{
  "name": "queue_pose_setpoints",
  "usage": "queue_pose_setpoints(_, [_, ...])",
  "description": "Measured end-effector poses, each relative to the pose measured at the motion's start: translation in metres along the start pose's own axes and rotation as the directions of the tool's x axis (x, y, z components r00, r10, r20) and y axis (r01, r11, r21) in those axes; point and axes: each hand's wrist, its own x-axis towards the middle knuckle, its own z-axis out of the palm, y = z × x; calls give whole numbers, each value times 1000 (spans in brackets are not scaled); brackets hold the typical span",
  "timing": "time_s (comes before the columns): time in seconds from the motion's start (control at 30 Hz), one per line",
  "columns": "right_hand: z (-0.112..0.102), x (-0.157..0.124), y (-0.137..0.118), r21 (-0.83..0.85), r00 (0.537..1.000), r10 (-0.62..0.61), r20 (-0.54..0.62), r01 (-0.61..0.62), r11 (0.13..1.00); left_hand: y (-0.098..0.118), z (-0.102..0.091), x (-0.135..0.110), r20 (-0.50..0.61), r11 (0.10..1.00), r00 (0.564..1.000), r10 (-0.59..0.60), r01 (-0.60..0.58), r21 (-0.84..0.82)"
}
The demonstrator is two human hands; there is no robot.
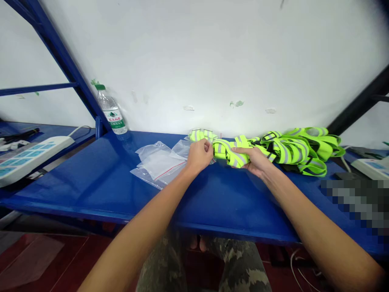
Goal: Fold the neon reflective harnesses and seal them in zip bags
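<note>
My right hand (255, 161) grips a folded bundle of neon yellow-green reflective straps (226, 151) with grey bands, thumb on top and fingers beneath. At the bundle's left end, my left hand (199, 155) is closed in a pinch on the strap; its fingertips are partly hidden. Just behind that hand, against the wall, lies another strap bundle (201, 134), seemingly in clear plastic. Clear plastic zip bags (164, 160), one with a red line, lie flat left of my left hand. To the right sits a large heap of the same reflective straps (304, 148).
The blue tabletop (91, 178) meets a white wall. A water bottle (112, 111) leans at the back left near a blue metal post. White power strips (33, 156) lie at far left and far right. A pixelated area covers the right edge of the table.
</note>
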Motion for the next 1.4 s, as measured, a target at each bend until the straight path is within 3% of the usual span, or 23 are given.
queue_pose_setpoints(0.27, [3, -3, 3, -150, 998, 59, 5, -57, 987, 6, 2, -3, 27, 997, 997, 74, -73, -37])
queue_pose_setpoints(0.4, [3, -7, 3, -204, 999, 18, 36, -11, 979, 11, -1, -5, 45, 986, 985, 168, -167, -12])
queue_pose_setpoints(0.57, [8, -9, 6, -10, 984, -73, 165, 75, 997, 14, -3, -5, 8, 991, 991, 134, -134, 12])
queue_pose_setpoints(0.7, [10, -6, 10, 67, 991, -61, 121, 53, 996, 18, -4, -6, 9, 990, 990, 144, -144, -5])
queue_pose_setpoints(0.83, [15, -5, 16, 60, 993, -75, 91, 69, 996, 27, -1, -13, 79, 977, 974, 211, -209, -28])
queue_pose_setpoints(1.03, [21, -9, 17, 168, 994, -92, 51, 82, 982, 33, 5, -20, 90, 964, 965, 245, -252, 84])
queue_pose_setpoints(1.2, [20, -7, 14, 286, 997, -74, 8, 69, 956, 31, 10, -22, 197, 970, 955, 220, -235, 58])
queue_pose_setpoints(1.4, [21, -4, 18, 326, 998, -63, 7, 57, 944, 35, 8, -25, 221, 914, 947, 233, -291, 282])
